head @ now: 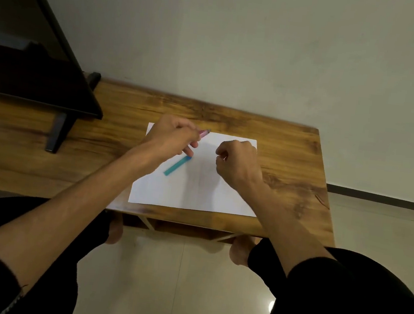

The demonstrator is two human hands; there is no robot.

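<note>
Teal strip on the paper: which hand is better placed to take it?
Left, probably: the left hand hovers at the far end of the strip, though it grips a pen. The right hand is curled, farther off.

No writing or number is legible on the white paper (222, 197), pink pen (204, 133), teal pen (177, 165) or table (290, 166).

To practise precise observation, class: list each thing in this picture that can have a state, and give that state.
pink pen: gripped in the left hand, one end sticking out past the fingers.
teal pen: lying flat on the paper, unheld.
white paper: flat on the wooden table, unfolded.
right hand: fingers curled; contents not discernible.
monitor: screen dark.
</note>
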